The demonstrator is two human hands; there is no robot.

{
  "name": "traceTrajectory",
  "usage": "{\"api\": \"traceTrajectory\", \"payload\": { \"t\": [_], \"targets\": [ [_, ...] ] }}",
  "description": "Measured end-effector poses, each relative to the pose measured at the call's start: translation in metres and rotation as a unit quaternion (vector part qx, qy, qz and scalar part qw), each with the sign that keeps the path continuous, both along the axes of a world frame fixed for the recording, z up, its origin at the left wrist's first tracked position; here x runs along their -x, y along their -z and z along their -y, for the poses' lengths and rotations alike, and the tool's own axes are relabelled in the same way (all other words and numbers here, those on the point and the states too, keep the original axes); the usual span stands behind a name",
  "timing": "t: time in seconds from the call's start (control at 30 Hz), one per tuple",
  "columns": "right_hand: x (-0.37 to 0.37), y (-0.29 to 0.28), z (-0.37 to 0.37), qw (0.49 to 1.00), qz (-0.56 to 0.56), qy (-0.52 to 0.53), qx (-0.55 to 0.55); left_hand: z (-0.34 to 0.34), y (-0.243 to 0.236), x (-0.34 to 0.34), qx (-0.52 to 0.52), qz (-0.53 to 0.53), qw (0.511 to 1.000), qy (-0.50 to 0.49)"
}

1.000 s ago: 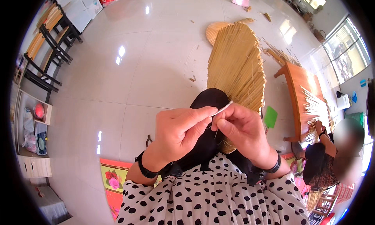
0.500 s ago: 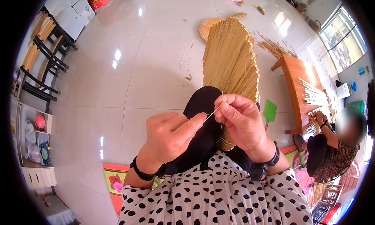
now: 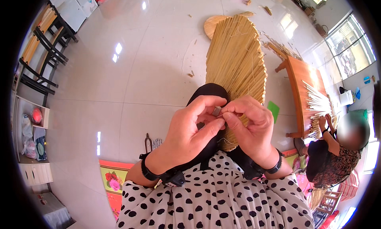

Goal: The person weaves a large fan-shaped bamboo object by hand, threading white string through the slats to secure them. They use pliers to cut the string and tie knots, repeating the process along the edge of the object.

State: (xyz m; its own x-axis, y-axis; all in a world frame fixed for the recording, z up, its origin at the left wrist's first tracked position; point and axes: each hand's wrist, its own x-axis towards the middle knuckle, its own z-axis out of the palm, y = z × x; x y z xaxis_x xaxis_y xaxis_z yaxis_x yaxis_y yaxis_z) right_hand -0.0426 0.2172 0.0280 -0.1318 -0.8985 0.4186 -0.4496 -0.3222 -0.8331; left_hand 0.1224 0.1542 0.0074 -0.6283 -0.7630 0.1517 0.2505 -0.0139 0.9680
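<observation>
Close together above my lap, my left hand (image 3: 190,129) and my right hand (image 3: 254,123) both have their fingers bent in a pinch. A fine pale thread (image 3: 221,115) shows in the small gap between the fingertips; its ends are hidden. The right thumb and forefinger are pressed together on it. A metal band (image 3: 216,111) sits on a finger of the left hand, whose thumb points toward the right fingertips. Behind the hands, a long panel of straw-coloured stalks (image 3: 234,56) slopes from my legs to the floor, with loose thread on its surface.
A round woven piece (image 3: 212,26) lies beyond the panel. At right, a person (image 3: 331,159) works at an orange wooden table (image 3: 295,90) with pale stalks. A green flat paddle (image 3: 274,111) and dark-handled pliers or cutters (image 3: 148,143) lie near me. Black-framed benches (image 3: 47,42) stand left.
My hands have come together, the left turning and moving right until the fingertips nearly meet. The vertical length of white thread no longer shows. The tool beside my left wrist has come into sight.
</observation>
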Motion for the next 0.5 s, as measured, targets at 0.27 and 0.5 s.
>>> {"api": "traceTrajectory", "payload": {
  "t": [0.27,0.5],
  "targets": [
    [0.005,0.006,0.0,0.999,-0.017,0.012,0.025,0.009,0.001,-0.006,0.151,0.061,0.984,-0.077],
    [0.0,0.008,-0.001,0.997,0.064,-0.019,-0.026,0.007,-0.005,-0.007,0.081,-0.045,0.991,-0.097]
  ]
}}
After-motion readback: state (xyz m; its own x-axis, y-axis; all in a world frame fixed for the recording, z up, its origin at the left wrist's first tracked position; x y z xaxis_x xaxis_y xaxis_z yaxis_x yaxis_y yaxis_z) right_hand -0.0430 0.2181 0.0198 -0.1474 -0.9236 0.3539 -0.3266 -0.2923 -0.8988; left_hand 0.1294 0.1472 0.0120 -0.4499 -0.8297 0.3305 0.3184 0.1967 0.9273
